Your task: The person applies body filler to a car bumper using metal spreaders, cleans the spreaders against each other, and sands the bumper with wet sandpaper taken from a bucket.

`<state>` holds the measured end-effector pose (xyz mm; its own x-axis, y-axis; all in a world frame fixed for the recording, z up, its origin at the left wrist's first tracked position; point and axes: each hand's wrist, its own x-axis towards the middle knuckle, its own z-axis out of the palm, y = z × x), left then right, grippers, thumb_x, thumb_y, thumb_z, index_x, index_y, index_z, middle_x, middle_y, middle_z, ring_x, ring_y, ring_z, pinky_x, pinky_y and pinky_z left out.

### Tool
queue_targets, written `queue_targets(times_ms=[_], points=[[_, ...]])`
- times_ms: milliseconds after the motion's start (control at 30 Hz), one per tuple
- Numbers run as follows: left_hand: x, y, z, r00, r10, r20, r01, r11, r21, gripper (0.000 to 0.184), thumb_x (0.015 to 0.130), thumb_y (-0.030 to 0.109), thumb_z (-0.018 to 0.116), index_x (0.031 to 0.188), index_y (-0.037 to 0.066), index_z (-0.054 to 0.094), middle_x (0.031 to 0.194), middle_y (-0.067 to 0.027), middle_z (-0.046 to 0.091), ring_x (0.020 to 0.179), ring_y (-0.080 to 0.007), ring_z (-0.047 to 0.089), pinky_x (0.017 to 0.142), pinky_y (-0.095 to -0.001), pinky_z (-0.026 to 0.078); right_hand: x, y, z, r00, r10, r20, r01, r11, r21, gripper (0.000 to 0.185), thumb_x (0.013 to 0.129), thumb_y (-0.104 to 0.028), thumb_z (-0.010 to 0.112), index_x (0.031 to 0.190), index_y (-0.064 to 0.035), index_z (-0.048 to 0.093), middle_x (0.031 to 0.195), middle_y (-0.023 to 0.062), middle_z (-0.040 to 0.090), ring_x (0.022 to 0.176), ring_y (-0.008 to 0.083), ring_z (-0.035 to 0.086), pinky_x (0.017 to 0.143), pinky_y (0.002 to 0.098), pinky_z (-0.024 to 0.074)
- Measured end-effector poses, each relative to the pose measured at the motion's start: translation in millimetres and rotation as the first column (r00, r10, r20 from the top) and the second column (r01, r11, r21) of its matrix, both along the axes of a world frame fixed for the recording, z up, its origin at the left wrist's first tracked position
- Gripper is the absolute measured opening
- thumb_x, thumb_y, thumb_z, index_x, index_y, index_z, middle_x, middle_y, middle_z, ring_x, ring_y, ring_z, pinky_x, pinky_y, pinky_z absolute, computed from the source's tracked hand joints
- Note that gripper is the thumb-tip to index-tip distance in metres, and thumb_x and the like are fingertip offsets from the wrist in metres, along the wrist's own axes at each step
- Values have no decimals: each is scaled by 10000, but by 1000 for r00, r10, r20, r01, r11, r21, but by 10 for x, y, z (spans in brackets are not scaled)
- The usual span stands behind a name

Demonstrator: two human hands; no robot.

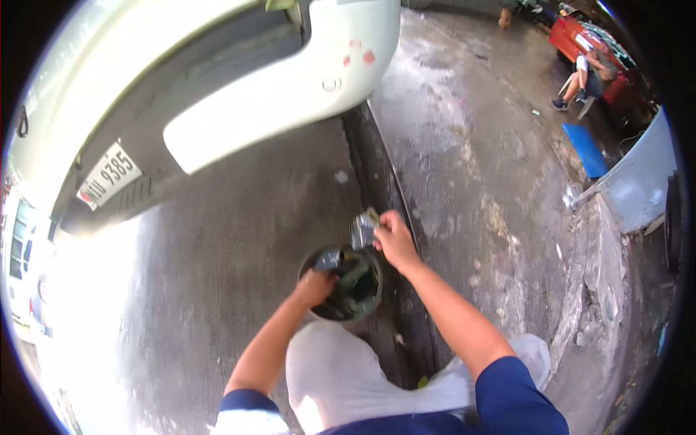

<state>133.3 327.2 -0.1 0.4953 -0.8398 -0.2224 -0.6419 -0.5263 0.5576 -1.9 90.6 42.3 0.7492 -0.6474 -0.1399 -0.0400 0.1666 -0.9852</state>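
A round dark bucket stands on the ground in front of my knees, with dark liquid and several indistinct things inside. My left hand reaches over its left rim with the fingers curled. At those fingertips is a dark grey shiny thing, too unclear to name. Just above the bucket's right rim, my right hand pinches a silvery grey, flat, folded-looking piece with a yellowish edge. Its exact kind does not show.
A white car bumper with reddish patches and a licence plate is ahead on the left. A groove runs along the wet concrete. At the far right, a seated person is beside a red car; a blue panel lies nearby.
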Motion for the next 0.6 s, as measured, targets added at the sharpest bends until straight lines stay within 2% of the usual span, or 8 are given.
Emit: queue_targets(times_ms=[33, 67, 100, 167, 300, 400, 500, 600], points=[[-101, -48, 355, 998, 36, 41, -41, 990, 138, 349, 964, 319, 613, 1162, 46, 701, 1132, -258, 699, 1075, -452, 658, 919, -508, 536, -4, 4, 3, 1000, -6, 25, 6, 1000, 3, 175, 960, -41, 571, 1121, -32, 502, 964, 76, 622, 711, 114, 627, 619, 271, 529], [-81, -41, 459, 999, 42, -5, -40, 977, 209, 354, 958, 308, 621, 1185, 46, 692, 1129, -263, 697, 1063, -443, 665, 915, -501, 537, 12, -26, 61, 999, -17, 47, 17, 1000, 7, 191, 959, -42, 568, 1139, -28, 506, 986, 80, 630, 722, 114, 627, 624, 269, 529], [-50, 34, 345, 999, 33, 37, -34, 999, 25, 346, 947, 304, 637, 1144, 28, 704, 1083, -255, 711, 1031, -427, 683, 894, -493, 538, -12, -11, 156, 998, -41, 41, 42, 999, -6, 205, 948, -37, 566, 1145, -19, 515, 947, 77, 628, 712, 117, 623, 615, 274, 538], [-72, 32, 615, 987, 151, -62, -138, 975, 173, 359, 933, 311, 668, 1106, 1, 718, 989, -255, 723, 986, -395, 715, 875, -456, 548, 6, -79, 218, 997, -52, 50, 54, 998, -39, 246, 933, -28, 561, 1176, -4, 527, 918, 76, 634, 705, 121, 620, 609, 278, 543], [-110, 49, 865, 969, 203, -142, -189, 976, 106, 325, 916, 302, 705, 1025, -3, 725, 915, -222, 725, 849, -352, 721, 794, -430, 547, -54, -127, 238, 1000, -12, 28, 13, 999, -38, 323, 951, -46, 562, 1267, 10, 524, 1020, 83, 666, 756, 115, 632, 664, 269, 534], [-147, 78, 862, 927, 248, -280, -228, 968, 105, 282, 917, 283, 718, 1002, 14, 732, 880, -203, 722, 814, -361, 714, 781, -436, 547, -76, -145, 285, 1000, 10, 28, -9, 1000, -25, 341, 964, -58, 565, 1295, 12, 517, 1054, 78, 671, 791, 109, 633, 698, 263, 529], [-134, 104, 731, 963, 202, -178, -178, 974, 140, 282, 903, 253, 732, 1086, 38, 731, 974, -165, 736, 937, -332, 717, 844, -424, 551, -105, -157, 297, 1000, 23, 17, -23, 999, -23, 344, 964, -57, 565, 1297, 12, 517, 1055, 80, 672, 794, 110, 634, 705, 266, 529], [-199, 156, 662, 976, 108, 191, -104, 994, -32, 344, 887, 221, 727, 1193, 63, 707, 1208, -129, 698, 1189, -309, 642, 983, -429, 518, -126, -144, 302, 1000, 30, 1, -30, 999, -31, 346, 964, -55, 565, 1299, 11, 517, 1058, 80, 674, 795, 112, 634, 708, 268, 530]])
